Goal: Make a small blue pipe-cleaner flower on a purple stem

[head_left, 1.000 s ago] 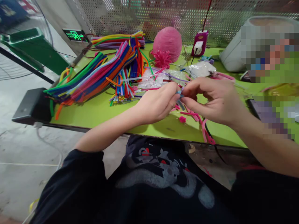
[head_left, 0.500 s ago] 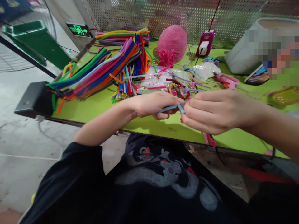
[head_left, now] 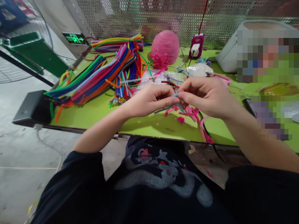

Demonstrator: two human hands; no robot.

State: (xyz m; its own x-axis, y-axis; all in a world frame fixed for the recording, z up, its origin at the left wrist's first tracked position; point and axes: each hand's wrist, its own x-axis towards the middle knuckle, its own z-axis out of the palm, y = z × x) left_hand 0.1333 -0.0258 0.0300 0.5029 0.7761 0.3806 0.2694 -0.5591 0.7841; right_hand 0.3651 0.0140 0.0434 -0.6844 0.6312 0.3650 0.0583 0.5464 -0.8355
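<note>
Between my two hands is a light blue pipe cleaner (head_left: 180, 108), bent, with its ends hanging below my fingers. My left hand (head_left: 153, 99) pinches it between thumb and forefinger. From the other side my right hand (head_left: 205, 95) grips it too, thumb against fingertips, the hands almost touching. Part of the pipe cleaner is hidden by the fingers. Pink pipe cleaner pieces (head_left: 191, 112) lie on the green table (head_left: 149, 126) just under my right hand, with a small pink tuft (head_left: 181, 119) beside them.
Bundles of coloured pipe cleaners (head_left: 98, 77) lie at the left. Behind stand a pink ball (head_left: 166, 46), a purple power socket (head_left: 196, 46) and a grey bin (head_left: 230, 51). A clear plastic bag (head_left: 200, 70) lies behind my hands. A dark box (head_left: 31, 107) sits at the left edge.
My right hand has turned and lifted from a closed, knuckles-up grip to a thumb-and-finger pinch. Pink pieces beneath it have come into view. The camera view has shifted slightly.
</note>
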